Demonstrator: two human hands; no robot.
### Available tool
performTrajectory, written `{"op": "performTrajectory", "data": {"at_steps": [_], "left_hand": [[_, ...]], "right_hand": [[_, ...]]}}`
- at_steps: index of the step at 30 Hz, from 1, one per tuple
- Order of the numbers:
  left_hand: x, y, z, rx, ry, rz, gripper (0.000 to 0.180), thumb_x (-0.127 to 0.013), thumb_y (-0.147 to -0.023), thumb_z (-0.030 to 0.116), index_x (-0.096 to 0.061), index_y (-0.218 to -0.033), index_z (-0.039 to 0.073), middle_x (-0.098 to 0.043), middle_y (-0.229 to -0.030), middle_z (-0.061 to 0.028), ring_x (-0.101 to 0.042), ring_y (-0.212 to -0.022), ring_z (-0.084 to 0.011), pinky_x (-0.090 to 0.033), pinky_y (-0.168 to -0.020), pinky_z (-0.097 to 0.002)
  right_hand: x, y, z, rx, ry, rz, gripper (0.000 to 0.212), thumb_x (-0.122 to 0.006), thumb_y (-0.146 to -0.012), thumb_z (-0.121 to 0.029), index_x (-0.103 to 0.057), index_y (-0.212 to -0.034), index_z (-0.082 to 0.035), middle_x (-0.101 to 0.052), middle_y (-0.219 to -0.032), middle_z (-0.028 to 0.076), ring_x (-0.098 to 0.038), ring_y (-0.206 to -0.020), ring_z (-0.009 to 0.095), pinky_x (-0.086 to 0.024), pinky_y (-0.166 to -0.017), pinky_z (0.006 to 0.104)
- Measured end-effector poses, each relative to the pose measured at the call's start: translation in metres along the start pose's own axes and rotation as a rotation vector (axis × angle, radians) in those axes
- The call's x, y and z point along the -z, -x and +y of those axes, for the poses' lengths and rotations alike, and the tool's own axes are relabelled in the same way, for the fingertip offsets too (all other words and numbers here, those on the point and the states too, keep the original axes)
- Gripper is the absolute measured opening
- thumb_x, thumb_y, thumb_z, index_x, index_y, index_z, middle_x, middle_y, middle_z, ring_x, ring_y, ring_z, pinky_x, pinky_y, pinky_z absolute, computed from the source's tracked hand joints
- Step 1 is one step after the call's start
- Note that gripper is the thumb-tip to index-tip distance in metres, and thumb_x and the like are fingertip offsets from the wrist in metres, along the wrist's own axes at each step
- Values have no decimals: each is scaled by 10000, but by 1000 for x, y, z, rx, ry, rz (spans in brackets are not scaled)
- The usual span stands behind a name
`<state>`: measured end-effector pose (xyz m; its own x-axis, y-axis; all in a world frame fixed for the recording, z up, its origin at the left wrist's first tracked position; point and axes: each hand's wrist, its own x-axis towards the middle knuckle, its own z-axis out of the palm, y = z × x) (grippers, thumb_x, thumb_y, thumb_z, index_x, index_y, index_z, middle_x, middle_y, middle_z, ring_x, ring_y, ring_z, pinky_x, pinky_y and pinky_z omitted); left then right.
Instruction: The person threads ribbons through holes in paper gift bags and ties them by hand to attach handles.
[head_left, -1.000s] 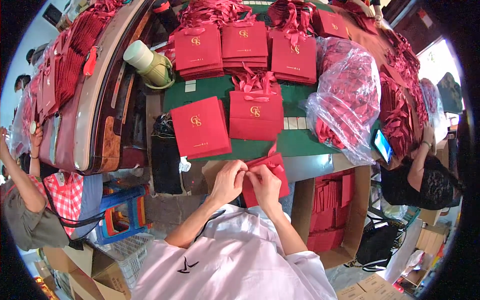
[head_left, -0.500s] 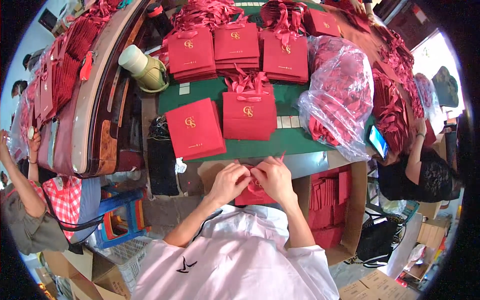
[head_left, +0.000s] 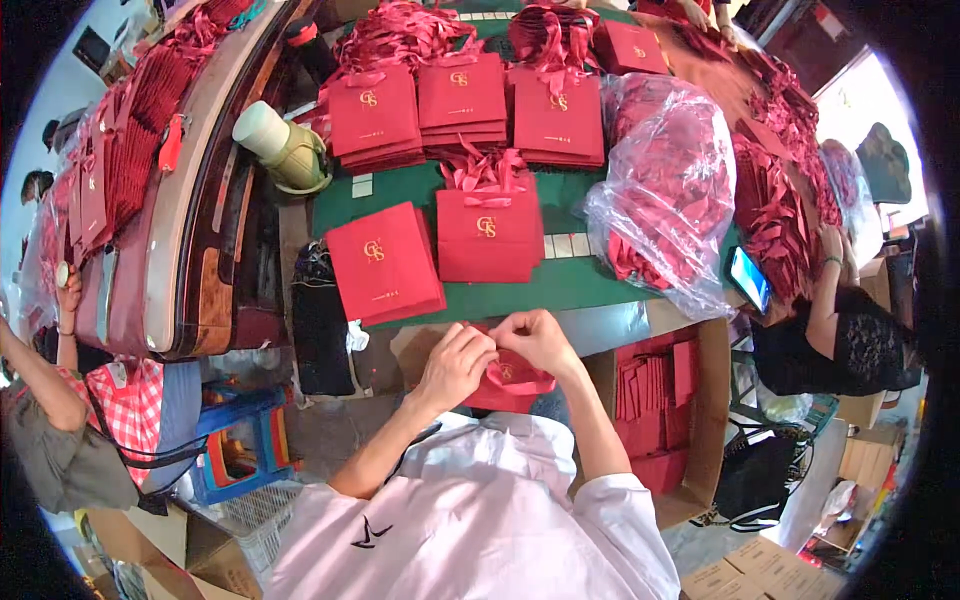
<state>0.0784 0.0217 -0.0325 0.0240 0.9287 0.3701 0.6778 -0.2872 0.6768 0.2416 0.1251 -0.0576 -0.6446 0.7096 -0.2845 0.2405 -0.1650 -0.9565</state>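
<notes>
A small red paper gift bag [head_left: 508, 382] with a gold emblem on its face lies in the person's lap, just below the near edge of the green table [head_left: 560, 285]. A red ribbon handle curls over its top edge, and most of its upper part is hidden by the hands. The left hand [head_left: 455, 365] sits at the bag's nine o'clock, fingers curled and pinching the ribbon at the top edge. The right hand [head_left: 538, 340] sits at its twelve to one o'clock, fingers bent and pinching the same edge; the two hands' fingertips meet.

At twelve o'clock from the bag, on the table, stands a finished red bag [head_left: 488, 235] with ribbon handles, and at eleven o'clock a flat stack of red bags [head_left: 385, 265]. At one o'clock lies a clear plastic sack of red ribbons [head_left: 665, 195]. At three o'clock is an open cardboard box [head_left: 700, 420] holding flat red bags.
</notes>
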Motion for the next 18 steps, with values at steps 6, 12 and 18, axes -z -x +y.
{"op": "performTrajectory", "data": {"at_steps": [6,12,18], "left_hand": [[-3,1,-6,150,89,-38,147,-740,-824,105,-622,-883,39,-595,-817,-102,-577,-722,-254,-468,-650,-367],[-3,2,-17,402,143,-77,197,-769,-820,133,-643,-950,54,-635,-864,-90,-560,-563,-186,-461,-550,-342],[-9,-13,-11,342,66,2,249,-793,-801,182,-637,-945,53,-642,-857,-73,-585,-644,-203,-466,-583,-350]], "right_hand": [[3,-8,-14,49,229,328,179,-702,-904,-150,-735,-906,25,-728,-808,89,-655,-741,120,-522,-681,292],[32,19,-24,66,568,605,272,-728,-863,-300,-715,-818,-33,-689,-765,181,-685,-727,367,-532,-664,456],[33,25,-14,-103,898,600,354,-792,-776,-372,-697,-716,-37,-686,-725,192,-689,-731,372,-533,-659,464]]}}
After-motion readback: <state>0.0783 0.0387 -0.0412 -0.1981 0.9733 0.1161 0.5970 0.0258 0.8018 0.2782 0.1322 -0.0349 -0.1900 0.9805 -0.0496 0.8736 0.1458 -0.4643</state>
